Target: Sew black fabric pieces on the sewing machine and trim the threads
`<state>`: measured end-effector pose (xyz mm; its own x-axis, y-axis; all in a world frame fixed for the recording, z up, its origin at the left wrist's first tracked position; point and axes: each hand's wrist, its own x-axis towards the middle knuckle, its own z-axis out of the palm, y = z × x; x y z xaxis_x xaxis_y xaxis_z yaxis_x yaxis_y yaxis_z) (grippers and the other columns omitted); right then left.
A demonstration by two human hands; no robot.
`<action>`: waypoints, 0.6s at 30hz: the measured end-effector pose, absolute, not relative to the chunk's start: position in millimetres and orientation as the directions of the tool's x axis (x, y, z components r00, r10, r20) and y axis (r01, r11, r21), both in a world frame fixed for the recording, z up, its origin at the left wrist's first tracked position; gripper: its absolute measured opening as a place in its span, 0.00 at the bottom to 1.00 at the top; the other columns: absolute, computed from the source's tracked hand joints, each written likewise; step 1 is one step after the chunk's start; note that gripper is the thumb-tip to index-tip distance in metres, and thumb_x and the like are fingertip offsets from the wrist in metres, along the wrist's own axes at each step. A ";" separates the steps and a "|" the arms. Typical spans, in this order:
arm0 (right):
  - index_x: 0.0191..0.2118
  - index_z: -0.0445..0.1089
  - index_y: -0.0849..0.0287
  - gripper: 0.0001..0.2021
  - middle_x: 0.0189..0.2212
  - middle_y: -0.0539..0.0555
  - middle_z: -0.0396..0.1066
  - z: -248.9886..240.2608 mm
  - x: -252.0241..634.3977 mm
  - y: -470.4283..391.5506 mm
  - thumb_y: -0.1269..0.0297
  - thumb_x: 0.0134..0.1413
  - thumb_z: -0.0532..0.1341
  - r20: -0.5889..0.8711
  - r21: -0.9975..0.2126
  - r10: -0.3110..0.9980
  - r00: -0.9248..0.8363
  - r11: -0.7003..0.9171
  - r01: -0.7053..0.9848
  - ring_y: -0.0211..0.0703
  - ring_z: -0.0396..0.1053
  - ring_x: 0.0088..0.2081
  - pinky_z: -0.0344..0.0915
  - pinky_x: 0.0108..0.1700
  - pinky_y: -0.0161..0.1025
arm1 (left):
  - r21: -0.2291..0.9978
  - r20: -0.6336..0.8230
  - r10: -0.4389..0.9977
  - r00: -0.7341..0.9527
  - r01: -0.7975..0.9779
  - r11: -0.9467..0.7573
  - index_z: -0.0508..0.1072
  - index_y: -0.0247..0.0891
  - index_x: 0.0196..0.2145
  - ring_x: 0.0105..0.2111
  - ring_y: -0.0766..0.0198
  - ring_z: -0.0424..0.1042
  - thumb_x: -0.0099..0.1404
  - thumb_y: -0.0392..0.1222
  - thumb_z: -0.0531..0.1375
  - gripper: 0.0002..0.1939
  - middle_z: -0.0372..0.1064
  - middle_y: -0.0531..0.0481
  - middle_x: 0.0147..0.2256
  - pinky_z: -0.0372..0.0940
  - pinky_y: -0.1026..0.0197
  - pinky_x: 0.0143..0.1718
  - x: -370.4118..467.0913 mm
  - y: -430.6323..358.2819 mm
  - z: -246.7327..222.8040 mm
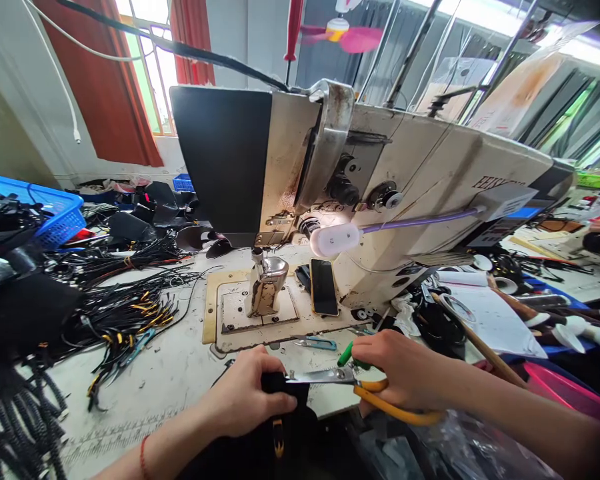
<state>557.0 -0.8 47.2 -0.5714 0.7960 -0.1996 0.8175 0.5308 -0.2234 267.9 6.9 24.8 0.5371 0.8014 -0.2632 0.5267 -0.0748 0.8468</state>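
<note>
My left hand (245, 395) pinches a black piece of material (300, 397) between thumb and fingers at the table's front edge. A small yellow-and-metal end (279, 437) hangs just below that thumb. In my right hand (403, 370) is a pair of scissors (325, 377) with yellow-orange handles. Their blades point left, and the tips reach the black piece by my left fingertips; whether they touch it I cannot tell. Something green (346, 354), its kind unclear, shows beside my right fingers. Blue thread snips (316, 343) lie on the table just beyond.
A post-bed sewing machine (405, 167) stands ahead, its metal post (266, 293) rising from the table. A phone (325, 287) leans beside it. Black straps and cords (135, 300) pile up at left near a blue basket (60, 213). Paper (485, 313) and a pink container (565, 390) are at right.
</note>
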 end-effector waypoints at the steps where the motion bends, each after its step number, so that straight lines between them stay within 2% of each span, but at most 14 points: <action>1: 0.24 0.61 0.58 0.26 0.25 0.51 0.68 44.3 557.2 -1.3 0.39 0.46 0.68 -0.201 -0.248 0.794 -0.574 0.526 0.814 0.41 0.65 0.27 0.52 0.30 0.36 | 0.845 -0.261 0.796 0.545 0.528 -0.084 0.73 0.39 0.25 0.38 0.59 0.66 0.52 0.45 0.65 0.08 0.62 0.53 0.33 0.57 0.62 0.40 267.7 6.6 24.7; 7: 0.23 0.57 0.58 0.26 0.23 0.48 0.64 11.0 558.4 -16.9 0.45 0.46 0.69 -0.199 -0.460 0.807 -0.556 0.424 0.780 0.37 0.60 0.27 0.49 0.30 0.35 | 0.808 -0.276 0.788 0.551 0.577 -0.120 0.74 0.40 0.29 0.43 0.54 0.65 0.53 0.46 0.65 0.08 0.65 0.50 0.38 0.56 0.58 0.44 268.2 2.8 23.3; 10: 0.22 0.52 0.58 0.29 0.21 0.46 0.58 -16.3 559.2 -29.0 0.40 0.44 0.68 -0.197 -0.559 0.831 -0.520 0.341 0.756 0.36 0.54 0.25 0.46 0.29 0.35 | 0.784 -0.285 0.777 0.561 0.603 -0.148 0.73 0.40 0.29 0.44 0.52 0.64 0.53 0.47 0.65 0.09 0.65 0.49 0.38 0.55 0.56 0.46 268.9 1.5 22.8; 13: 0.20 0.49 0.57 0.31 0.20 0.45 0.54 -37.0 560.8 -38.3 0.36 0.46 0.63 -0.173 -0.625 0.854 -0.490 0.289 0.725 0.35 0.51 0.24 0.45 0.29 0.35 | 0.772 -0.304 0.774 0.555 0.620 -0.141 0.73 0.40 0.29 0.45 0.51 0.63 0.52 0.47 0.64 0.10 0.64 0.49 0.39 0.55 0.56 0.46 268.9 0.7 22.2; 15: 0.21 0.49 0.57 0.29 0.20 0.45 0.54 -42.9 564.2 -39.6 0.37 0.51 0.60 -0.157 -0.634 0.871 -0.465 0.273 0.724 0.35 0.51 0.25 0.46 0.28 0.35 | 0.764 -0.324 0.781 0.534 0.634 -0.117 0.72 0.40 0.30 0.45 0.51 0.63 0.52 0.48 0.64 0.10 0.64 0.49 0.38 0.55 0.56 0.45 268.3 0.1 21.8; 16: 0.21 0.50 0.57 0.28 0.20 0.46 0.56 -43.7 567.2 -38.2 0.39 0.52 0.59 -0.165 -0.601 0.887 -0.431 0.256 0.757 0.36 0.53 0.25 0.48 0.29 0.35 | 0.762 -0.331 0.783 0.527 0.639 -0.108 0.72 0.40 0.30 0.44 0.51 0.63 0.52 0.48 0.64 0.10 0.63 0.49 0.38 0.56 0.56 0.45 267.7 -0.2 21.6; 18: 0.23 0.56 0.57 0.24 0.24 0.48 0.62 -43.2 576.7 -31.8 0.42 0.52 0.60 -0.191 -0.458 0.935 -0.299 0.184 0.869 0.40 0.60 0.28 0.53 0.31 0.36 | 0.767 -0.333 0.784 0.524 0.634 -0.099 0.71 0.40 0.29 0.43 0.53 0.64 0.52 0.48 0.64 0.10 0.62 0.50 0.37 0.56 0.57 0.44 266.0 -0.8 21.3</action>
<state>576.7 -31.8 -43.2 -0.2991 0.9349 -0.1912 0.8695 0.1845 -0.4583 266.0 -0.8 21.3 0.5243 0.7837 -0.3331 0.6345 -0.0987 0.7666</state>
